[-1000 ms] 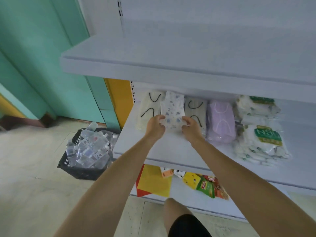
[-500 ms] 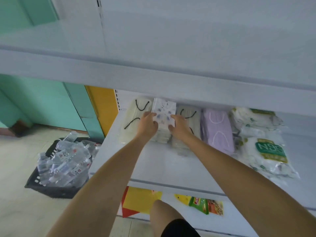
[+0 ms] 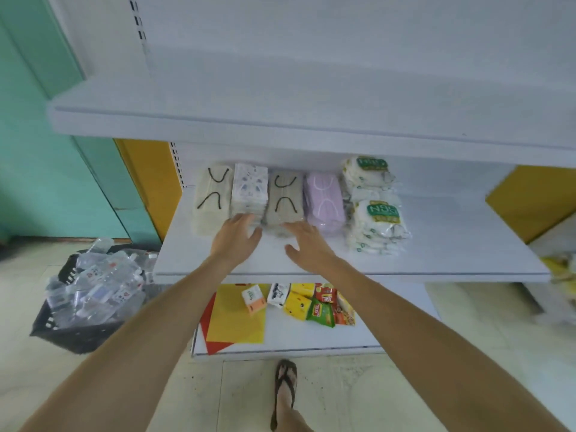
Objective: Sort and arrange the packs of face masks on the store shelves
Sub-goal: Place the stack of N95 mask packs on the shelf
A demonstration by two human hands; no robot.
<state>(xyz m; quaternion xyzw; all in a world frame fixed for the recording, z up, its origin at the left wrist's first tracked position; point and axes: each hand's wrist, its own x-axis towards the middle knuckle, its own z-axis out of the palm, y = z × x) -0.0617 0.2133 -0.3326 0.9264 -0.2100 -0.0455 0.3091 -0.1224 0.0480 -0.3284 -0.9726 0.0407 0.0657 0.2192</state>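
Five kinds of face-mask packs sit side by side at the back of the white middle shelf (image 3: 436, 244), in the middle of the frame. From the left there is a cream pack (image 3: 213, 194) with black ear strings, a patterned pack (image 3: 250, 190) with little blue prints, a grey pack (image 3: 285, 198) with black strings, and a purple pack (image 3: 324, 198) that looks soft and puffy. Last come the N95 packs (image 3: 378, 226), white and crinkly with green labels, one pile in front of another. All are flat and wrapped in shiny clear plastic.

The person's left hand (image 3: 237, 238) lies palm down with its fingers spread, and the fingertips touch the front edge of the patterned pack. The right hand (image 3: 307, 241) is flat and loose too, with its fingers just at the front of the grey pack. Neither hand holds anything.

On the lower shelf (image 3: 311, 338), below the hands, lie bright snack packets (image 3: 311, 304) and a yellow sheet (image 3: 237, 319) over a red one. At the lower left a black basket (image 3: 71, 335) is full of clear plastic bottles (image 3: 96, 288). At the bottom stands a foot in a sandal (image 3: 284, 391) on the pale floor.
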